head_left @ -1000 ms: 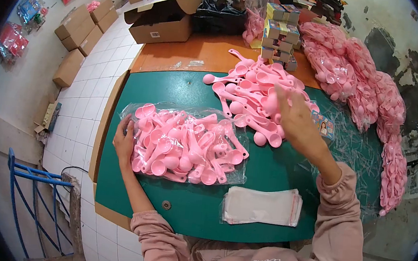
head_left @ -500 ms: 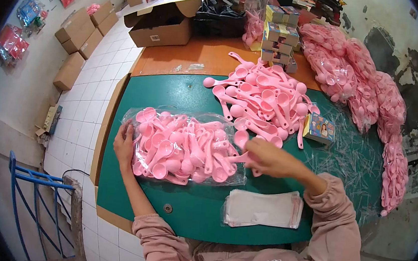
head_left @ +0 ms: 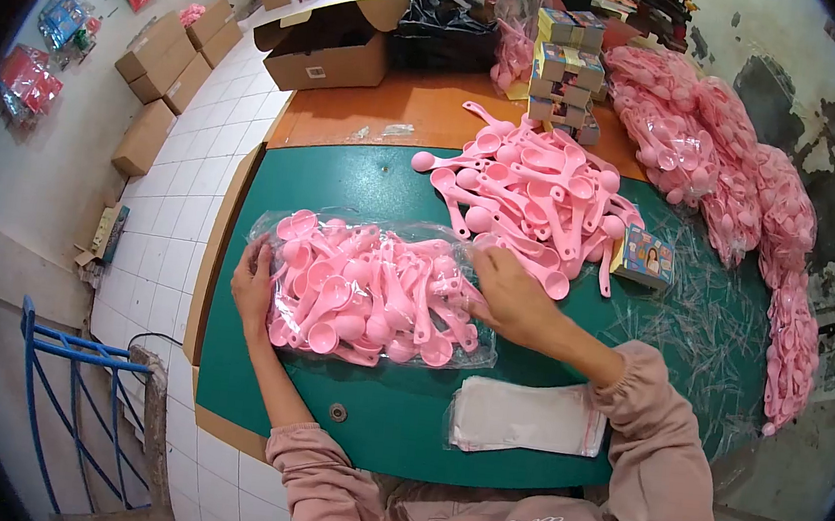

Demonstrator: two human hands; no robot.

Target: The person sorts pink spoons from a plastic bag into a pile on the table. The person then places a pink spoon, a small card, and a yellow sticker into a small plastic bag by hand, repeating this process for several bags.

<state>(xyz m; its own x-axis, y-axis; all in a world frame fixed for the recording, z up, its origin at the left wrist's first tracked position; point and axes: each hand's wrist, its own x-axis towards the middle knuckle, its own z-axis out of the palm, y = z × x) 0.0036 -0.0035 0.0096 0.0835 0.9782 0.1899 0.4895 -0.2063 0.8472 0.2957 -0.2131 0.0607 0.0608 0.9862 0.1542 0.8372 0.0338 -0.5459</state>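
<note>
The left grip (head_left: 251, 290) curls against the plastic bag (head_left: 475, 352); opposite, the right grip (head_left: 514, 298) arches over, either's hold I can't tell

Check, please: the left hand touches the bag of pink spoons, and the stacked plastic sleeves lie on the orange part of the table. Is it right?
Not quite: the stacked plastic sleeves lie on the green part, not the orange part, as the head view shows. The left hand does touch the bag of pink spoons.
</note>
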